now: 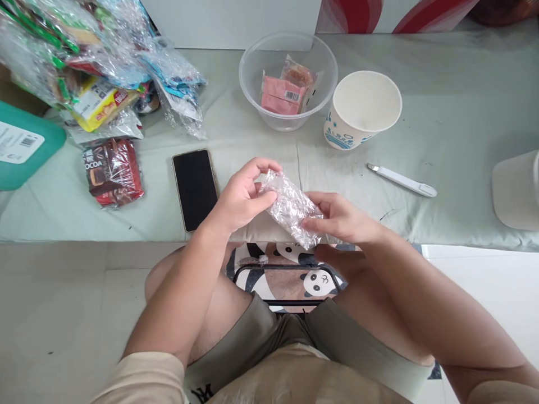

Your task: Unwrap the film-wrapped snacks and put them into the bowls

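Both my hands hold a small snack in crinkly clear wrapping point(290, 206) just above the near edge of the table. My left hand point(242, 196) pinches its upper left end with thumb and fingers. My right hand point(339, 219) grips the lower right end, fingers closed on the plastic. What is inside the wrapper is hard to make out. Beyond my hands stands a clear plastic bowl point(252, 90) with pink wrapped snacks point(281, 95) in it, and a white paper cup point(362, 112) lies tilted beside it.
A black phone point(195, 188) lies face up left of my hands. A pile of snack packets point(92, 62) and a cocoa pack point(113, 171) fill the far left, by a green container point(25, 140). A white utility knife point(402, 179) and a white object point(517, 189) lie right.
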Demonstrator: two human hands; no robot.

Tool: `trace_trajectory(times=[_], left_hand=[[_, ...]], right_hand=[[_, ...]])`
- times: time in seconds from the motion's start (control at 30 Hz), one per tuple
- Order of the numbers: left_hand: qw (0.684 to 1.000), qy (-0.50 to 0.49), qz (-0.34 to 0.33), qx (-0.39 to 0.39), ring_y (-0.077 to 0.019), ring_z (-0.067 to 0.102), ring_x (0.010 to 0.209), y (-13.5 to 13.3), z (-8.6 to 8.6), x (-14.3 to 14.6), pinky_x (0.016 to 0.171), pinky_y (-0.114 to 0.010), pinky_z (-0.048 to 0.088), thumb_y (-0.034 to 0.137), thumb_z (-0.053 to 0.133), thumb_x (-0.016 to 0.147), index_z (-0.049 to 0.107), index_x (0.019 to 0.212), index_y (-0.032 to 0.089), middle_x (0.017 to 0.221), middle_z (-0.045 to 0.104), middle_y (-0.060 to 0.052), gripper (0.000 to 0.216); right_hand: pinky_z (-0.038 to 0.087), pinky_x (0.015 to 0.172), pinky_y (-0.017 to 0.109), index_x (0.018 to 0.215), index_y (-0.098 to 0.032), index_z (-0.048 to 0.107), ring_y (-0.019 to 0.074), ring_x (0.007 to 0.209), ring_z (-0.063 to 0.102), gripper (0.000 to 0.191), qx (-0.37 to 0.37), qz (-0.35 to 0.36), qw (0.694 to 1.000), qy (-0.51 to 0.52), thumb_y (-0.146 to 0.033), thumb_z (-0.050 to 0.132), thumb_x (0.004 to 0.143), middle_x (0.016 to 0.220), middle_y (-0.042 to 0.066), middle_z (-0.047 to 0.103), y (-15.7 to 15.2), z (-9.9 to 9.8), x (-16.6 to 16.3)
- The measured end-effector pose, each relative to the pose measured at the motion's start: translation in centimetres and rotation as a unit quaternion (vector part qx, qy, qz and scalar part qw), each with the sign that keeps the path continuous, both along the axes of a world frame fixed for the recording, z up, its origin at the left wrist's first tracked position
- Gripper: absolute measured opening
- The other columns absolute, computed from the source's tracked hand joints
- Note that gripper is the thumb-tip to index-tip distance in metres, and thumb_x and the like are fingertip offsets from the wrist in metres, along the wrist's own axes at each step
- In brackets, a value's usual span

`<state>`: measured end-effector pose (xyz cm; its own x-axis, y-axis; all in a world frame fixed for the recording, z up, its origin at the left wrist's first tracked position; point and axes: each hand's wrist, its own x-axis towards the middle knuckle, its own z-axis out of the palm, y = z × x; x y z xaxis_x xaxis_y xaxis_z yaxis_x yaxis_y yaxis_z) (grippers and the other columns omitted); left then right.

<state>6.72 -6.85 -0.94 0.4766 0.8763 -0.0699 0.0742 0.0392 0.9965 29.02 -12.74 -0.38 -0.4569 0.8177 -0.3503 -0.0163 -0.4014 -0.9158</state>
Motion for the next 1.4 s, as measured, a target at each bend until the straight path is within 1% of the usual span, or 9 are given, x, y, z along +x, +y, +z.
trace_trajectory(times=[0.13, 0.2, 0.27, 0.47, 0.73, 0.93, 1.07, 1.27, 1.4], left_hand=[[0.985, 0.084, 0.020, 0.147, -0.0162, 0.070, 0.103, -0.2, -1.3, 0.6, 0.083, -0.028, 0.061, 0.008, 0.062, 0.083, 0.070, 0.116, 0.027, 0.135, 0.062, -0.006, 0.040], [0.967, 0.107, 0.024, 0.230, -0.0219, 0.062, 0.132, -0.2, -1.6, 0.7, 0.108, -0.038, 0.056, 0.004, 0.056, 0.084, 0.075, 0.112, 0.026, 0.147, 0.059, -0.006, 0.040], [0.960, 0.104, 0.007, 0.261, -0.0227, 0.059, 0.139, -0.3, -1.5, 0.7, 0.118, -0.044, 0.050, 0.004, 0.049, 0.089, 0.077, 0.111, 0.025, 0.149, 0.062, -0.006, 0.041], [0.976, 0.116, -0.075, 0.169, -0.0294, 0.066, 0.131, -0.8, -0.4, 0.7, 0.113, -0.044, 0.054, 0.035, 0.070, 0.086, 0.068, 0.135, 0.019, 0.144, 0.069, -0.012, 0.051], [0.984, 0.163, -0.031, 0.068, -0.0219, 0.074, 0.093, -1.0, -0.1, 1.3, 0.087, -0.035, 0.060, 0.036, 0.069, 0.085, 0.071, 0.128, 0.016, 0.110, 0.080, -0.007, 0.047], [0.993, 0.083, -0.087, 0.010, -0.0197, 0.073, 0.091, -0.8, -0.2, 1.0, 0.080, -0.030, 0.058, 0.040, 0.061, 0.094, 0.066, 0.129, 0.016, 0.112, 0.077, -0.008, 0.043], [0.993, 0.059, -0.098, -0.037, -0.0178, 0.071, 0.083, -1.0, -0.4, 1.2, 0.073, -0.029, 0.056, 0.043, 0.063, 0.093, 0.059, 0.134, 0.019, 0.099, 0.075, -0.005, 0.048], [0.996, 0.076, -0.056, 0.005, -0.0139, 0.066, 0.078, -1.3, -0.8, 1.7, 0.073, -0.026, 0.054, 0.023, 0.070, 0.085, 0.054, 0.130, 0.023, 0.088, 0.068, 0.001, 0.048], [0.995, 0.029, -0.091, 0.043, -0.0122, 0.065, 0.074, -1.4, -0.7, 1.4, 0.072, -0.025, 0.053, 0.018, 0.066, 0.087, 0.052, 0.135, 0.026, 0.081, 0.067, 0.003, 0.050]], right_hand=[[0.039, 0.056, 0.025, 0.085, -0.016, 0.063, 0.0089, 0.059, 0.048, 0.011, 0.022, 0.022, 0.999, -0.012, -0.024, 0.069, 0.083, 0.068, -0.003, 0.055, -0.1, 0.2, -0.4], [0.042, 0.061, 0.027, 0.087, -0.016, 0.063, 0.0106, 0.064, 0.052, 0.011, 0.046, -0.008, 0.999, -0.006, -0.024, 0.068, 0.083, 0.073, -0.002, 0.058, -0.2, 0.1, -0.6], [0.045, 0.066, 0.028, 0.093, -0.016, 0.063, 0.0123, 0.071, 0.055, 0.014, 0.063, -0.031, 0.998, 0.002, -0.025, 0.068, 0.083, 0.081, 0.000, 0.061, -0.2, -0.2, -0.7], [0.048, 0.074, 0.031, 0.110, -0.019, 0.060, 0.0151, 0.081, 0.058, 0.029, 0.109, -0.040, 0.993, -0.033, -0.028, 0.070, 0.085, 0.094, 0.002, 0.063, -0.4, -0.7, -0.7], [0.043, 0.063, 0.029, 0.107, -0.022, 0.052, 0.0143, 0.073, 0.053, 0.032, 0.141, -0.107, 0.974, -0.141, -0.035, 0.071, 0.085, 0.086, 0.001, 0.058, -0.4, -1.5, -0.8], [0.050, 0.076, 0.033, 0.111, -0.023, 0.052, 0.0207, 0.101, 0.059, 0.048, 0.173, -0.170, 0.958, -0.152, -0.034, 0.080, 0.074, 0.113, 0.008, 0.060, -0.2, -1.3, -0.7], [0.048, 0.072, 0.032, 0.110, -0.022, 0.055, 0.0164, 0.082, 0.059, 0.042, 0.126, -0.144, 0.976, -0.104, -0.039, 0.078, 0.080, 0.093, 0.003, 0.061, -0.3, -1.4, -0.8], [0.045, 0.066, 0.029, 0.102, -0.023, 0.056, 0.0137, 0.076, 0.054, 0.044, 0.124, -0.192, 0.973, -0.033, -0.052, 0.080, 0.081, 0.087, 0.001, 0.058, -0.2, -0.7, -1.0], [0.043, 0.063, 0.028, 0.092, -0.021, 0.059, 0.0118, 0.067, 0.050, 0.046, 0.084, -0.220, 0.972, -0.007, -0.065, 0.072, 0.086, 0.078, -0.001, 0.056, 0.1, -0.8, -1.3]])
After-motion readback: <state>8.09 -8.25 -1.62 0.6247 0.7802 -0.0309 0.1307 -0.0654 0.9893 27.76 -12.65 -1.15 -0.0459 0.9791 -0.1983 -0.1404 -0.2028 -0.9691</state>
